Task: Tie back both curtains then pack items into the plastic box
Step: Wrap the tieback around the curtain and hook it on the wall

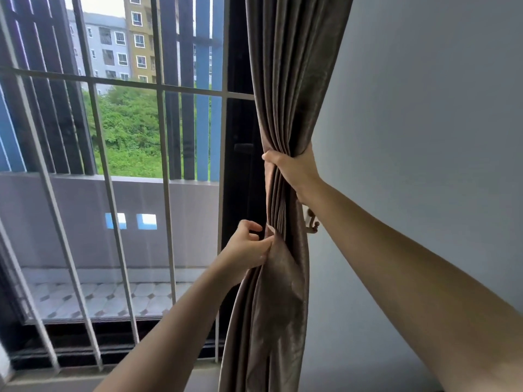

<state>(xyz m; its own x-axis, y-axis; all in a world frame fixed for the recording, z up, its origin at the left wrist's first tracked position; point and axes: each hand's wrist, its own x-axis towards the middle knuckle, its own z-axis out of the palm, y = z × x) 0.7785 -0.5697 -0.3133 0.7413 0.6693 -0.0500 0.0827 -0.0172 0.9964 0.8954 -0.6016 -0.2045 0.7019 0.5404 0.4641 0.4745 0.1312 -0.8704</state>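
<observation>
Fingers of the right hand point(293, 169) are wrapped round the gathered curtain point(285, 80), squeezing it into a tight bunch at the right edge of the window point(127, 123), just beside the wall point(424, 123). Below, the left hand point(247, 246) pinches a flap point(278, 258) of the same brown cloth between thumb and fingertips — whether it is a tie-back band or only a fold of the curtain cannot be told. A small metal hook point(311, 223) sits on the wall just behind the bunch, between the two hands, with no band visibly looped on it. By my judgement the task is in its early part: this curtain is gathered but not yet tied, the second curtain is out of view, and neither the plastic box nor the items to pack show — all of that appears left to do.
</observation>
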